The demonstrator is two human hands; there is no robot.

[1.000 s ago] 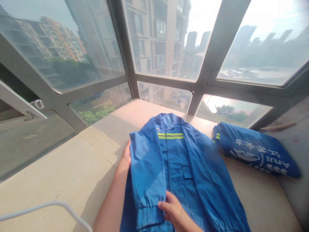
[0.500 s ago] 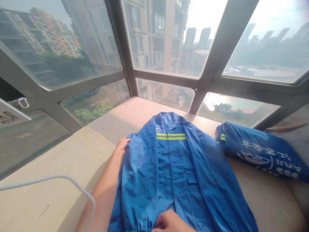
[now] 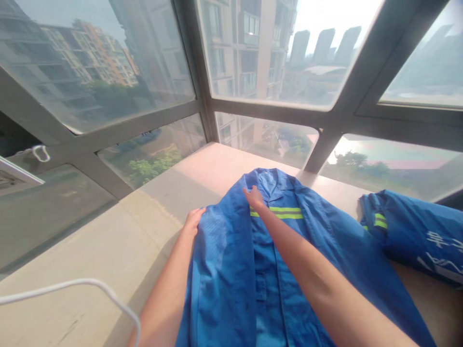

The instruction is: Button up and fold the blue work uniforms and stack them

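Observation:
A blue work jacket (image 3: 231, 270) with a yellow-green reflective stripe lies front up on a beige window ledge (image 3: 119, 250), both sleeves folded in over its body. My left hand (image 3: 193, 221) rests at the jacket's left shoulder edge, fingers curled onto the cloth. My right hand (image 3: 254, 196) reaches across the jacket and presses near the collar, fingers together on the fabric.
A second blue garment (image 3: 415, 236) with white lettering lies to the right on the ledge. A white cable (image 3: 72, 289) loops across the lower left. Window frames (image 3: 202, 103) and glass close off the far side; an open window handle (image 3: 39, 153) is at the left.
My right hand left the sleeve cuff at the jacket's bottom and moved up to the collar. The left hand stayed at the shoulder. The view shifted slightly left.

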